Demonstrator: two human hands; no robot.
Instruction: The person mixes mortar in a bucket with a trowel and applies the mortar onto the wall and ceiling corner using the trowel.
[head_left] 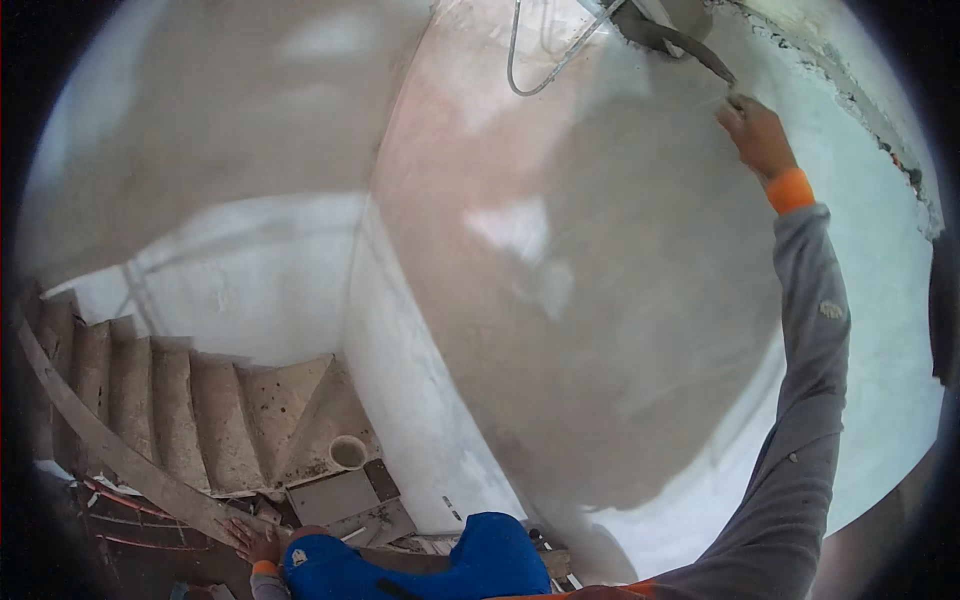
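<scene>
The dark curved strip [690, 46] is at the top of the frame, right of centre, lying before the wall and sloping down to the right. At its lower end is the right hand [762, 138], fingers drawn together in a narrow hold on that end; the arm, in a grey sleeve [810, 370] with an orange cuff [791, 190], reaches up the right side of the frame. Left of the strip hangs a bent grey tube [513, 65]. Behind spreads the plastered wall [640, 260], grey-brown with whiter patches, its rough broken edge at the upper right. At the lower left, the left hand [257, 546] rests on the lower end of a long plank [120, 452]; whether its fingers close around it, I cannot tell. Above the plank, a staircase [180, 415] of dusty steps carries a round, pale bucket [348, 453] near its right end. The person's blue trousers [495, 560] show at the bottom centre.
</scene>
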